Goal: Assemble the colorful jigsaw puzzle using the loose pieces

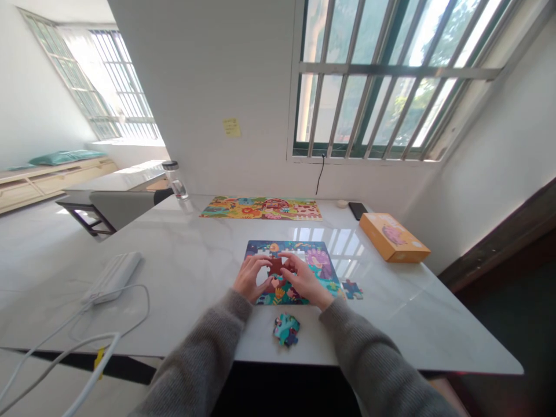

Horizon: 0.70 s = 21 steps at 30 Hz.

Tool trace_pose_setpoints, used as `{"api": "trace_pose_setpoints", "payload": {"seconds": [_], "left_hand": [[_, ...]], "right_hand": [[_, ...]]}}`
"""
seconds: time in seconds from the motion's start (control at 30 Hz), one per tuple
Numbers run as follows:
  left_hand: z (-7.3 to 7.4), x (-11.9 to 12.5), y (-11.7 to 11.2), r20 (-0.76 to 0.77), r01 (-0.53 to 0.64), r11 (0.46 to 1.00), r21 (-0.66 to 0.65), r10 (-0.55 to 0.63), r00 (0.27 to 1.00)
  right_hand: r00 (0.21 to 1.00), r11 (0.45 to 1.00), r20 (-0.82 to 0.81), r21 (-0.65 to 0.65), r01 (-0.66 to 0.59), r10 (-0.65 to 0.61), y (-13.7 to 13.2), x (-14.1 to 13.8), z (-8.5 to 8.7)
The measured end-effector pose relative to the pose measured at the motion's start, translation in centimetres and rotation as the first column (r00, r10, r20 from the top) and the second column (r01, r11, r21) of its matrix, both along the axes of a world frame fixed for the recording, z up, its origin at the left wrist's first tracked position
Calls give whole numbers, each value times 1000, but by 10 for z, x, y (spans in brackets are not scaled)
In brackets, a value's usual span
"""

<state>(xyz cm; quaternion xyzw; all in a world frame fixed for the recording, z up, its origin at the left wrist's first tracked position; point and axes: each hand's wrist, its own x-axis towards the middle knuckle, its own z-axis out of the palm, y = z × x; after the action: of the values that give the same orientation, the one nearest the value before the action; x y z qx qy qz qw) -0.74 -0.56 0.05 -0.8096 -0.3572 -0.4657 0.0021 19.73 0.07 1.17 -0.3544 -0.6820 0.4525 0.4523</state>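
A partly assembled jigsaw puzzle (321, 263) with a dark blue border and sea-like pictures lies flat on the table in front of me. Over its middle, a reddish-brown puzzle piece (275, 267) is between my two hands. My left hand (251, 277) curves in from the left, fingertips and thumb at the piece's left side. From the right, my right hand (304, 280) has its thumb and forefinger at the piece's other edge. White gaps show around it; whether it sits in the puzzle is hard to see. Teal loose puzzle pieces (286, 330) lie nearer me.
Another loose piece (352, 289) lies right of the puzzle. A long farm-animal puzzle (260, 208) stretches along the wall side. An orange box (392, 237) and a black phone (358, 210) are at right. A bottle (176, 180), a white power strip (117, 277) and cables occupy the left.
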Motion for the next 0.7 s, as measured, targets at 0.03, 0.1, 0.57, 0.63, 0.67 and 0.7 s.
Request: {"api": "trace_pose_setpoints", "payload": {"seconds": [0.03, 0.1, 0.57, 0.63, 0.67, 0.7], "left_hand": [[0, 0, 0, -4, 3, 1000, 8, -3, 1000], [0, -1, 0, -19, 8, 1000, 20, -7, 1000], [-3, -3, 1, -34, -48, 999, 1, 48, 998], [-2, -3, 0, -41, -49, 999, 8, 50, 998], [-2, -3, 0, -42, -49, 999, 10, 49, 998], [-1, -3, -1, -43, -48, 999, 12, 48, 998]], "right_hand": [[1000, 999, -18, -36, -13, 12, -2, 0, -1], [998, 996, -55, -87, -17, 13, -4, 1, 0], [981, 920, -142, -386, 66, -129, -15, -9, 3], [981, 914, -140, -400, 70, -137, -16, -9, 2], [978, 912, -148, -403, 74, -144, -16, -9, 2], [976, 910, -156, -407, 77, -152, -16, -9, 3]]}}
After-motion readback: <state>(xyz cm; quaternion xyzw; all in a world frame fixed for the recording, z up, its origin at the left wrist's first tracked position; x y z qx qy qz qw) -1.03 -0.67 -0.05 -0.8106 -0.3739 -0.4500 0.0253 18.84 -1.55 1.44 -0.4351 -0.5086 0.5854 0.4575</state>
